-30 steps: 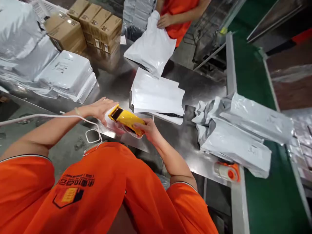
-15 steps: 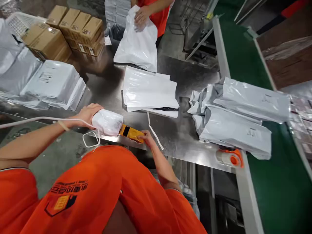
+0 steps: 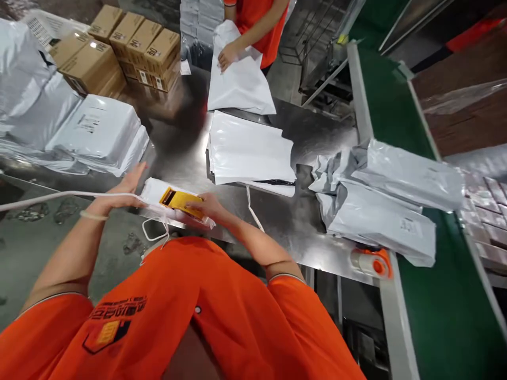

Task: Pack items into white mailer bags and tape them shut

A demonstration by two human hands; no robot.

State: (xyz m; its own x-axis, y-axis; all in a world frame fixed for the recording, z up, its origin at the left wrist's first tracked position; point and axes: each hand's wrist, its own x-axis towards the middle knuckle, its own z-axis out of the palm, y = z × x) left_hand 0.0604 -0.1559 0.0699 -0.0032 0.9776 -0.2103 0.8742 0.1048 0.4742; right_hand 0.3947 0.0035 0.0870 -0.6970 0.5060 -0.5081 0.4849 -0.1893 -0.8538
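Near left on the steel surface (image 3: 273,227), right grip (image 3: 210,207) clasps yellow oblong object (image 3: 180,200), left grip (image 3: 125,191) spread; uneven pressure could tip white plastic-wrapped parcel (image 3: 152,190).

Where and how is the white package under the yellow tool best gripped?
Probably grip the white package by its left end, coming from the left, pinching across its width: that end is uncovered, while the yellow tool in the right hand covers much of the rest.

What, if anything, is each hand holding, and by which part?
Right hand: a yellow handheld device, by the end away from its dark window. Left hand: open beside the white package, no grip visible.
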